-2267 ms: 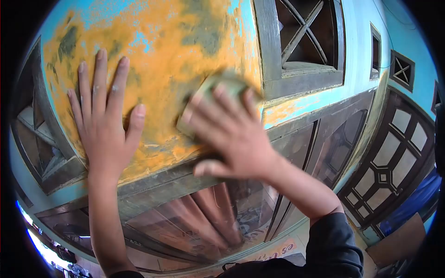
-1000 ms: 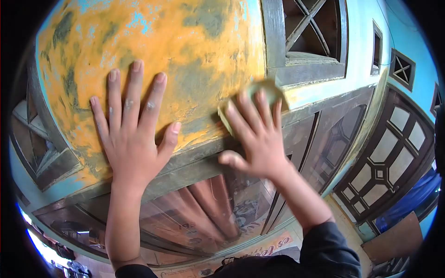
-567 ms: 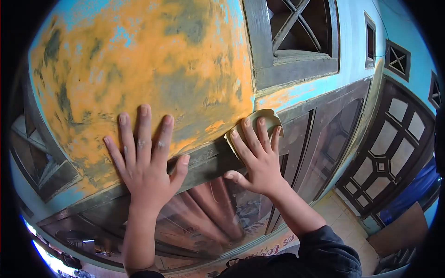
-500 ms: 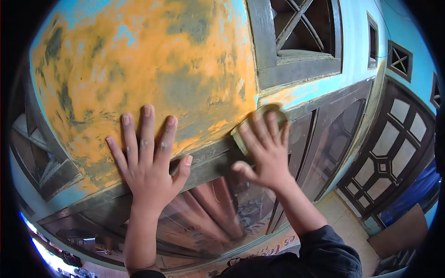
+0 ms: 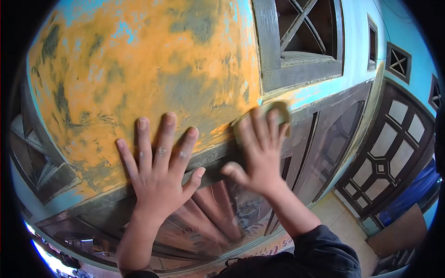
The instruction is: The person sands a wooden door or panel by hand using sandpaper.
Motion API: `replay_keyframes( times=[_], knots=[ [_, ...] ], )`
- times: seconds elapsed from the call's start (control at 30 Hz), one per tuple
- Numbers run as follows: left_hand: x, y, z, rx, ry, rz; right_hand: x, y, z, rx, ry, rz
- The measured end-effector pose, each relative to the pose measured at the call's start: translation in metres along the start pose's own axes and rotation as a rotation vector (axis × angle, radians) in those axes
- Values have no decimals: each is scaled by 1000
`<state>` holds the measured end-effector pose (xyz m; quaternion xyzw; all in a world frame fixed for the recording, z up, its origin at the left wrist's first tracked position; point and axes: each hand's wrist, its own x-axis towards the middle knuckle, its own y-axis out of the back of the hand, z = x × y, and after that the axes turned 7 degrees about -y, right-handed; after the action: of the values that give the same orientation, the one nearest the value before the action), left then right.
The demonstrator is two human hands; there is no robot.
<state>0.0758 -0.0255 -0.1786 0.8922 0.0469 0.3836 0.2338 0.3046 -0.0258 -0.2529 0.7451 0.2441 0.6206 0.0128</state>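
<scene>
My left hand (image 5: 160, 173) lies with fingers spread, its fingertips on the lower part of the patchy orange, grey and blue wall panel (image 5: 153, 78). Nothing is in it. Under the fingers of my right hand (image 5: 262, 153) is a folded piece of sandpaper (image 5: 283, 119), tan-olive and curled at its right end. That hand presses it against the lower right corner of the panel, where paint meets the dark wooden rail (image 5: 211, 155). The right fingers are slightly blurred, and much of the sandpaper is hidden beneath them.
Above right is a dark wooden vent frame (image 5: 301, 67) with crossed bars. Glazed wooden panels (image 5: 320, 139) run below the rail, with a pinkish curtain (image 5: 204, 213) behind the glass. A brown door (image 5: 380, 153) stands at the far right, near a leaning board (image 5: 401, 231) on the tiled floor.
My left hand has shifted a little right and down across the panel. My right hand has slid slightly left with the sandpaper. The view has moved a little too.
</scene>
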Motion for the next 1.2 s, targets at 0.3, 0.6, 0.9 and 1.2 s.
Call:
replay_keyframes(
  times=[0.3,0.6,0.9,1.2],
  knots=[
    [-10,5,-9,-29,8,-64,-5,-6,-10,12,27,4],
    [-74,7,-42,23,190,-39,-1,-12,-14,46,-92,74],
    [-142,-9,-55,-80,461,146,0,-18,-34,102,-126,140],
    [-151,-18,-54,-147,480,215,-6,-26,-69,85,-125,103]
  ],
)
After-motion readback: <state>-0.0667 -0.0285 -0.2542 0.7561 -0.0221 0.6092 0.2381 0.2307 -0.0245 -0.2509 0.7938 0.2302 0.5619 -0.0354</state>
